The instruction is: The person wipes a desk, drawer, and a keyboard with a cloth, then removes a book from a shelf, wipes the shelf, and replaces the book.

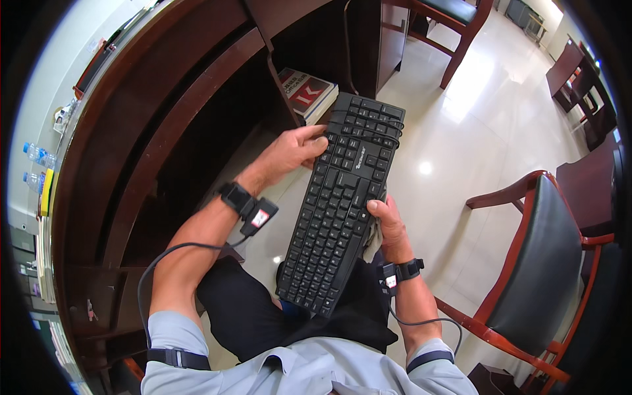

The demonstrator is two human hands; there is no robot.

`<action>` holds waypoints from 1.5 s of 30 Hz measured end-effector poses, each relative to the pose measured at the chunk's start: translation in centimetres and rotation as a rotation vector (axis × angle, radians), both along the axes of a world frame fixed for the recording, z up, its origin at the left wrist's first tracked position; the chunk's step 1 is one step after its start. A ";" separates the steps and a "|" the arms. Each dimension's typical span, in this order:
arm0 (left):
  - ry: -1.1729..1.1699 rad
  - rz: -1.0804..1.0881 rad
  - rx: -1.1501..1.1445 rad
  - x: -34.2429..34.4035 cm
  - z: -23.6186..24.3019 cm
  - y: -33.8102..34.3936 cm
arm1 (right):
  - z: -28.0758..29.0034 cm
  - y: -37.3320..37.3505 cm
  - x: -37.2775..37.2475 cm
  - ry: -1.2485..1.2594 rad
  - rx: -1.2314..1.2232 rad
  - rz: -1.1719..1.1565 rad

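Note:
A black keyboard (332, 230) is held lengthwise above my lap, keys up, with its cord looped round the far end. My left hand (296, 148) is closed on its left edge near that end, thumb on top. My right hand (388, 224) grips the right edge lower down, thumb on top, and holds a crumpled pale cloth (372, 240) against it, partly hidden. Straps with small devices and cables are on both my wrists.
A dark wooden desk (131, 125) curves along the left, with books (306, 92) on a low shelf inside. Water bottles (39, 155) stand on its top. A chair (526, 263) is close on my right; another (454, 33) stands ahead on the pale tiled floor (471, 131).

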State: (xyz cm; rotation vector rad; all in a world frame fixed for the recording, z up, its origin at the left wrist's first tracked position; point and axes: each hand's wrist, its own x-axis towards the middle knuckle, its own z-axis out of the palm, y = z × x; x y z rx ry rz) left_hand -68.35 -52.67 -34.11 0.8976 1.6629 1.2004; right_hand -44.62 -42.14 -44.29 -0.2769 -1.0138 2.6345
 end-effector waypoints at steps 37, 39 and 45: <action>-0.406 0.561 0.219 4.2 -6.0 -4.7 | 4.8 -1.9 -5.6 -0.096 1.573 -0.426; -0.357 0.566 0.206 3.4 -5.6 -4.7 | 4.6 -3.7 -3.5 -0.036 1.554 -0.290; -0.404 0.599 0.302 0.7 -5.9 -4.5 | 5.1 -6.1 1.8 0.083 1.527 0.192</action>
